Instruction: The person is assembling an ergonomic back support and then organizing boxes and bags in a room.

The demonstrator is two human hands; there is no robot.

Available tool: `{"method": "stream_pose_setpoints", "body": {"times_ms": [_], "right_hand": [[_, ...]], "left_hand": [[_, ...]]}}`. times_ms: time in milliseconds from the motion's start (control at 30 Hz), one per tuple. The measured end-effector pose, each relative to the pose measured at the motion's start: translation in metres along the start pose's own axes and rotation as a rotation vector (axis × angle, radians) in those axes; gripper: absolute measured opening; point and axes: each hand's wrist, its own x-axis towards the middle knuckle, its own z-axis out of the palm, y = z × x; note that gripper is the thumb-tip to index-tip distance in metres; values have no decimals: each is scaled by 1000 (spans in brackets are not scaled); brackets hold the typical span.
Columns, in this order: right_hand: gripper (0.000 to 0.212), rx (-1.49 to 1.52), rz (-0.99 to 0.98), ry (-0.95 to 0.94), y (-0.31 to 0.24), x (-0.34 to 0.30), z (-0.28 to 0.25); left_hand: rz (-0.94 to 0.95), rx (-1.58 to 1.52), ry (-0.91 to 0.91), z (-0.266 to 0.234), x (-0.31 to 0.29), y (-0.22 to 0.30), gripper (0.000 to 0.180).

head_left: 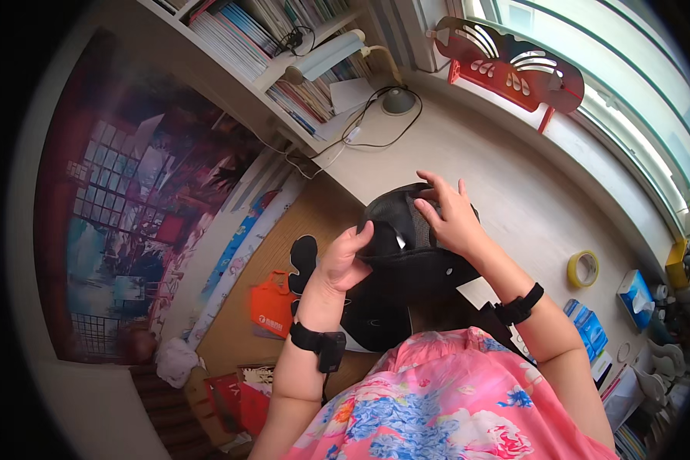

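A black cap (397, 232) with a mesh panel and a small white label inside is held above the desk edge, in front of my body. My left hand (343, 261) grips its left side, with the thumb on the rim and the other fingers mostly hidden behind it. My right hand (451, 215) is at its upper right side, fingers spread and raised, the thumb close against the mesh. Below the cap, dark fabric hangs in shadow, and I cannot make out where the two part.
A desk lamp (326, 57) with a looped cable stands by the bookshelf (264, 77). On the desk (514, 203) at right lie a tape roll (583, 269), blue packs (586, 330) and a tissue pack (636, 301). An orange bag (274, 303) is on the floor at left.
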Motion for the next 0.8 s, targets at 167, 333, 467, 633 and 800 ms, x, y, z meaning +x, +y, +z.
{"method": "stream_pose_setpoints", "body": {"times_ms": [167,333,467,633,800], "right_hand": [[53,-50,-461,40,-35,-30,15],[52,9,-425,9,-57,-34,35],[42,-22,-477,61,-76,-44,61],[28,200,-334,-10,-76,-34,69],[10,392,-219,23,-82,-20,53]], "left_hand": [[183,-216,154,3,-39,-11,42],[185,-255,183,-10,-66,-16,41],[207,-292,178,-28,-72,-32,38],[110,-379,218,-15,-86,-21,44],[100,72,113,-35,-115,-20,38]]}}
